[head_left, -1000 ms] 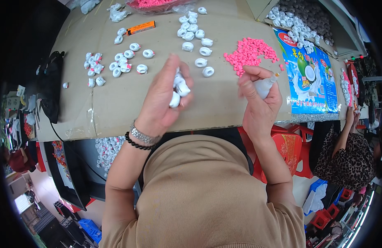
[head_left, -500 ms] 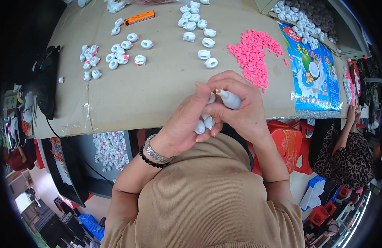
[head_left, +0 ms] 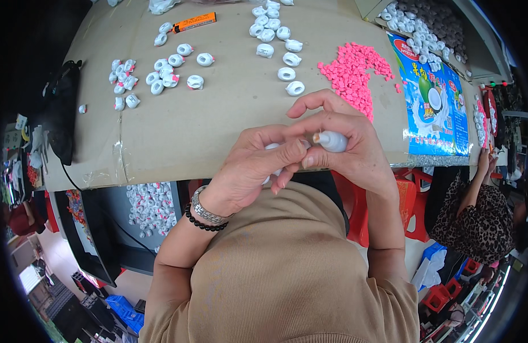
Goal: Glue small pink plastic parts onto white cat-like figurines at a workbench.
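Both my hands are together just over the near edge of the table. My right hand (head_left: 361, 157) is closed around a small white squeeze bottle (head_left: 336, 142), its brownish tip turned toward my left hand. Curled fingers of my left hand (head_left: 244, 168) hold small white pieces (head_left: 272, 147), which are mostly covered by the fingers. The thumbs and fingertips of both hands nearly meet. Beyond them, a line of white ring-shaped pieces (head_left: 295, 88) runs up the table. To its right spreads a pile of small pink pieces (head_left: 350, 80).
More white rings, some with pink bits, lie in clusters (head_left: 167, 79) at left, near an orange box (head_left: 194, 23). A blue printed sheet (head_left: 427, 103) covers the right side. An open drawer (head_left: 152, 208) below holds many white pieces. A co-worker in leopard print (head_left: 475, 220) sits at right.
My left hand has turned over more, hiding most of its white pieces. The bottle has moved slightly right and lies more level. Some right-hand fingers have lifted and spread.
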{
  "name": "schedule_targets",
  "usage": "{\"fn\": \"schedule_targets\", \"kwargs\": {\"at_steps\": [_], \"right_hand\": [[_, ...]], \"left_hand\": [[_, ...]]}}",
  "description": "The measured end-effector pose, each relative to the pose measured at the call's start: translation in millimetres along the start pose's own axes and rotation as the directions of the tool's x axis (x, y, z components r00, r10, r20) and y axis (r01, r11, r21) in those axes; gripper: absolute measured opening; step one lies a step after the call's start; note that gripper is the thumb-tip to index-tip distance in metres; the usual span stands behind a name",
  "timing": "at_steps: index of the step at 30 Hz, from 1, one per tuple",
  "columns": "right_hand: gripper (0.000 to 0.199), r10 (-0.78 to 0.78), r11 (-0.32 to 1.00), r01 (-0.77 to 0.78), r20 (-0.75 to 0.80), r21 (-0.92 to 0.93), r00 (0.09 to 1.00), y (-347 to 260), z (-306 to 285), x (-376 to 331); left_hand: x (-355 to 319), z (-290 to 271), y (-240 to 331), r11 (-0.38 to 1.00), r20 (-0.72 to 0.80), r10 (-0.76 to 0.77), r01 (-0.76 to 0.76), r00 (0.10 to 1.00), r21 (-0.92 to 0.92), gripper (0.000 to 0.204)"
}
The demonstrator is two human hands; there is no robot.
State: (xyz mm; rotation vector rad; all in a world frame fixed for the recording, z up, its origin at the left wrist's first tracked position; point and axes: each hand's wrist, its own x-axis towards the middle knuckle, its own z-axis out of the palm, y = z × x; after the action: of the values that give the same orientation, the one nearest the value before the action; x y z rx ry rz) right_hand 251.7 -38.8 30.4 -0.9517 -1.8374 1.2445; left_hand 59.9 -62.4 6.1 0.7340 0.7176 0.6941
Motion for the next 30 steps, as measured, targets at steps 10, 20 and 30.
{"fn": "schedule_targets", "kwargs": {"at_steps": [10, 20, 30], "right_hand": [[0.034, 0.088, 0.99, -0.041, -0.35, 0.138, 0.932, -6, 12, -14], [0.035, -0.218, 0.961, 0.08, -0.55, -0.264, 0.806, -5, 13, -36], [0.03, -0.334, 0.881, 0.103, -0.452, -0.462, 0.828, -2, 16, -33]], "left_hand": [[1, 7, -2, 0.908, -0.03, -0.002, -0.011, 1.0, -0.419, 0.038], [2, 6, -5, 0.917, -0.205, 0.147, -0.211, 0.968, -0.338, 0.039], [3, 3, -9, 0.931, -0.232, 0.263, -0.309, 0.937, -0.195, 0.038]]}}
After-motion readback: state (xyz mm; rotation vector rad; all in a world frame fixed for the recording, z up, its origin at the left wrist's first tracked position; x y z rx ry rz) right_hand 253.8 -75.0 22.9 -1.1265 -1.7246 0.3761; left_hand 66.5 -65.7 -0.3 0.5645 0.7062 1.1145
